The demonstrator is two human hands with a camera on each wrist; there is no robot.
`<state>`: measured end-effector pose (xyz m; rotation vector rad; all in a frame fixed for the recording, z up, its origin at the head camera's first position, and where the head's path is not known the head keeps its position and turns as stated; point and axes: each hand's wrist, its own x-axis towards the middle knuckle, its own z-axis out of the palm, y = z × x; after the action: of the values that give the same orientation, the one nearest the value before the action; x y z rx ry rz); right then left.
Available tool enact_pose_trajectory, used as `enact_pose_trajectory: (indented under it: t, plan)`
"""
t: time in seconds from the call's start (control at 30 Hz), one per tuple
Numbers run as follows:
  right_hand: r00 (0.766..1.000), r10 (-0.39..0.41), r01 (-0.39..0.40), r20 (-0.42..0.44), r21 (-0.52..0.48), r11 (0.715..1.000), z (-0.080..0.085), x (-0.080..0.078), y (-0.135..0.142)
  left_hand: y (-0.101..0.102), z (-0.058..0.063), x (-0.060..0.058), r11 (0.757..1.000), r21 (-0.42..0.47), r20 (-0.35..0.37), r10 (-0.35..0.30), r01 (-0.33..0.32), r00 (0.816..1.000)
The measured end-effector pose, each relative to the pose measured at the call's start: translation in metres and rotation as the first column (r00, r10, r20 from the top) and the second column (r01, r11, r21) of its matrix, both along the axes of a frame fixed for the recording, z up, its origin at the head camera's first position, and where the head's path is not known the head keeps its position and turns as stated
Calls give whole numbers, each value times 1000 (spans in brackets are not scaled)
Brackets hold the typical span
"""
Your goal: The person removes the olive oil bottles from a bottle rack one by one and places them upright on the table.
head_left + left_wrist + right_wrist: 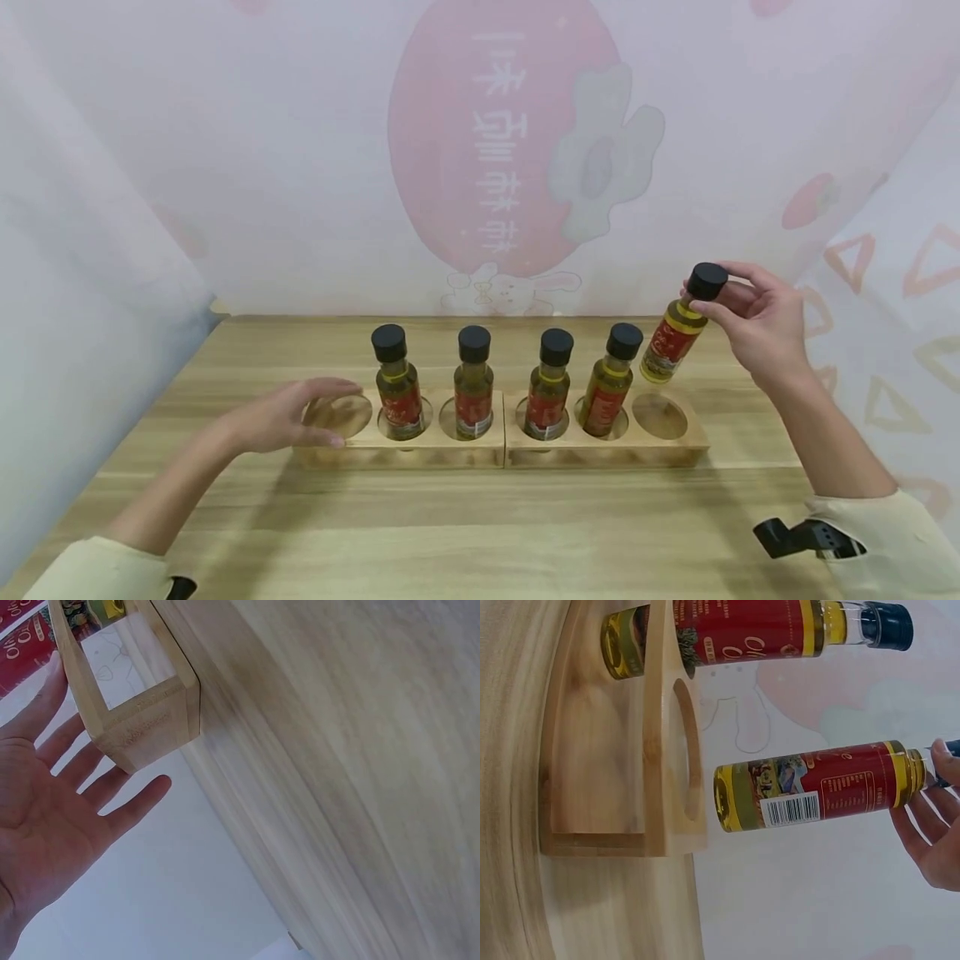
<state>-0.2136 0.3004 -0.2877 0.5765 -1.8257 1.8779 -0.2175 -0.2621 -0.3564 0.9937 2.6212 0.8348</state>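
My right hand [765,321] pinches a small olive oil bottle [672,342] by its neck, just under the black cap. The bottle hangs tilted, its base above and apart from the rightmost hole of the right wooden rack [682,457]. In the right wrist view, this bottle [810,789] shows a red label and a barcode. My left hand [288,417], fingers extended and spread, is at the end of the left wooden rack [420,458], around its leftmost hole. In the left wrist view, the fingers lie along the rack's end [146,731]; firm contact cannot be told.
Two similar bottles, one [401,400] and another [474,400], stand in the left rack. Two more, one [547,400] and a slightly tilted one [606,396], are in the right rack. The racks sit end to end on a wooden table [480,533]; a printed curtain [300,167] hangs behind.
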Motion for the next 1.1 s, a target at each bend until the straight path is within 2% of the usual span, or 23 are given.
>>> enact_pose_trajectory:
  t: [0.17, 0.37, 0.57, 0.7, 0.87, 1.1]
  plan:
    - [999, -48, 48, -7, -7, 999, -6, -7, -2, -1, 3, 0, 1000, -8, 26, 3, -3, 1000]
    - [993, -104, 103, 53, 14, 995, -15, -14, 0, 1, 6, 0, 999, -45, 36, 29, -27, 999]
    - [977, -176, 167, 124, 80, 983, -24, -20, 1, 6, 6, 3, 997, -60, 60, 56, -53, 997]
    - [965, -223, 205, 141, 128, 970, -27, -23, 0, 7, 5, 4, 996, -62, 54, 65, -61, 996]
    - [965, -206, 191, 161, 102, 976, -28, -28, -3, 6, 6, 5, 994, -72, 63, 90, -85, 994]
    - [954, -185, 182, 236, 36, 983, -31, -33, -4, 5, 5, 5, 995, -68, 66, 83, -79, 994]
